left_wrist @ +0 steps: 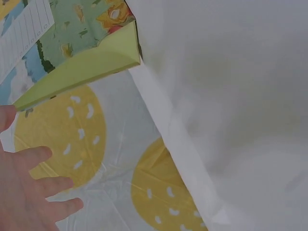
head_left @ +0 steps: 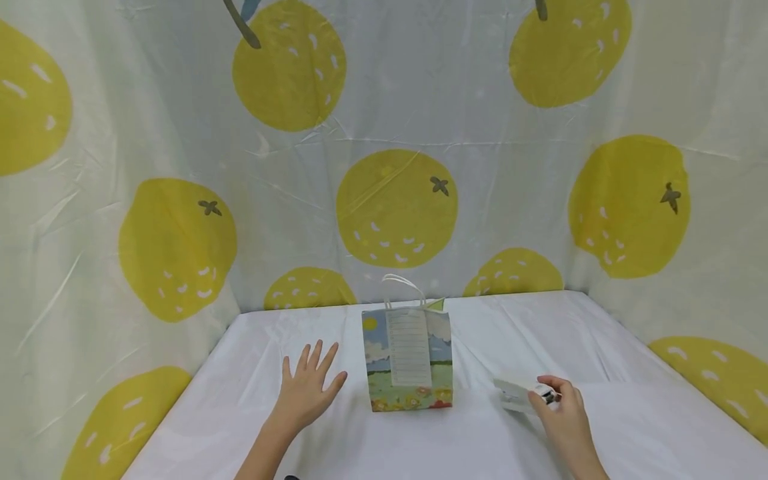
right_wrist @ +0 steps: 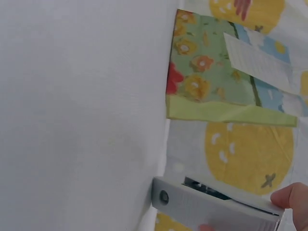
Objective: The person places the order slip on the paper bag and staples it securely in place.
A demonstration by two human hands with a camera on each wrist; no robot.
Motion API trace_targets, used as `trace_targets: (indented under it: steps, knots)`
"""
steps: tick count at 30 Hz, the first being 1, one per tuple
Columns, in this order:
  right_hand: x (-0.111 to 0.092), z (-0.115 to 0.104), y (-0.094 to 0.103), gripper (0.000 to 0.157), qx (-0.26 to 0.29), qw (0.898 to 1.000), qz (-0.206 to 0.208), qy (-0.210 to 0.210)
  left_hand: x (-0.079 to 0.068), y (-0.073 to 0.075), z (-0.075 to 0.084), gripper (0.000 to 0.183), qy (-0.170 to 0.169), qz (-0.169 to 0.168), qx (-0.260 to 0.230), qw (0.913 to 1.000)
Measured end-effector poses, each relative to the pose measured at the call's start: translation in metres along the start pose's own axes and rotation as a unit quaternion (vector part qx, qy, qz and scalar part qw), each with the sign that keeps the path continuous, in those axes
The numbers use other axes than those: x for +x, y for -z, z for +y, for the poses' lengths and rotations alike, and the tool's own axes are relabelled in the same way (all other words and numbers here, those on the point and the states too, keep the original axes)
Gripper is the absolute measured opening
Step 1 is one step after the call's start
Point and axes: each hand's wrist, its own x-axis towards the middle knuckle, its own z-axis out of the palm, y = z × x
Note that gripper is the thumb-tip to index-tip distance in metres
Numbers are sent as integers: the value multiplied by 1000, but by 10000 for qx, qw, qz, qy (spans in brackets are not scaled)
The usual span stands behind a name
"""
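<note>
A small paper gift bag (head_left: 408, 393) stands upright near the middle of the table, printed with sky, meadow and flowers. On its front is a strip of lined white paper (head_left: 410, 350), and white handles (head_left: 403, 280) rise from the top. To the bag's left hovers my left hand (head_left: 303, 393), palm down with spread, straight fingers and nothing in it. My right hand (head_left: 564, 410), right of the bag, grips one end of a white stapler (head_left: 517, 393) between thumb and fingers. The stapler's round hinge pin shows in the right wrist view (right_wrist: 164, 197), at the end away from my fingers.
A white cloth (head_left: 462, 447) covers the table. Behind and on both sides hang pale curtains (head_left: 288, 220) with big yellow fruit prints. A small dark object (head_left: 291, 477) peeks in at the bottom edge, near my left forearm.
</note>
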Motion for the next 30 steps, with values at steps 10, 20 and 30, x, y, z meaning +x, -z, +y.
trace_targets:
  steps: [10, 20, 30]
  knots:
    - [-8, 5, 11, 37, -1123, 9902, -736, 394, -4, 4, -8, 62, 144, -113, 182, 9997]
    - [-10, 1, 7, 33, -1999, 9683, -1105, 1015, -3, 8, -9, 63, 210, -60, 87, 9997]
    - [-16, 7, -3, 47, -2195, 9575, -1393, 1246, -7, 9, -10, 61, 310, -264, 194, 9990]
